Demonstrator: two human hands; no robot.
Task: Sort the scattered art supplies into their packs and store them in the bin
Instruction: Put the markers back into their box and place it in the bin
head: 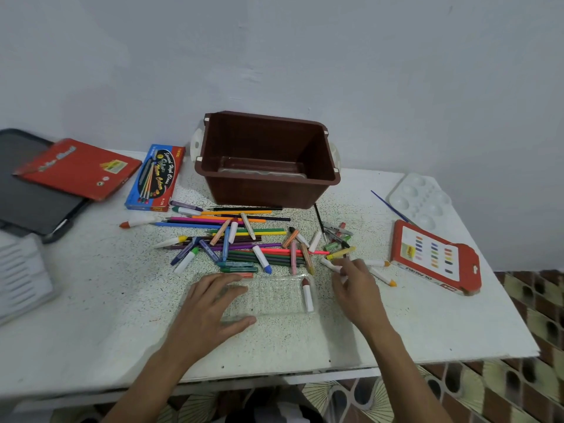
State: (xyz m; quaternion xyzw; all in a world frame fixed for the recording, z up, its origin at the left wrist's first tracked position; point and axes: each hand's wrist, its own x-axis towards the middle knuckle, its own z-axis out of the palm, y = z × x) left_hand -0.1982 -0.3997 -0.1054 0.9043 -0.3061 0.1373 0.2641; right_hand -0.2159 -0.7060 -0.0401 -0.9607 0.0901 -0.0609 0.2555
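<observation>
A clear plastic tray [274,300] lies on the white table in front of me, with one brown-tipped oil pastel [307,294] at its right end. My left hand [213,306] rests on the tray's left end, fingers spread and straight. My right hand [357,288] is just right of the tray and pinches a white-wrapped pastel [329,264] lying on the table. Behind the tray spreads a pile of coloured pencils and pastels [244,239]. The brown bin [268,177] stands behind the pile, with a clear insert on its bottom.
A red oil pastels pack [436,257] lies at the right, with a white palette [419,199] and a blue brush [390,207] behind it. A blue watercolour box [155,178] and a red pencil pack [79,169] lie at the back left, on a black tray [27,193].
</observation>
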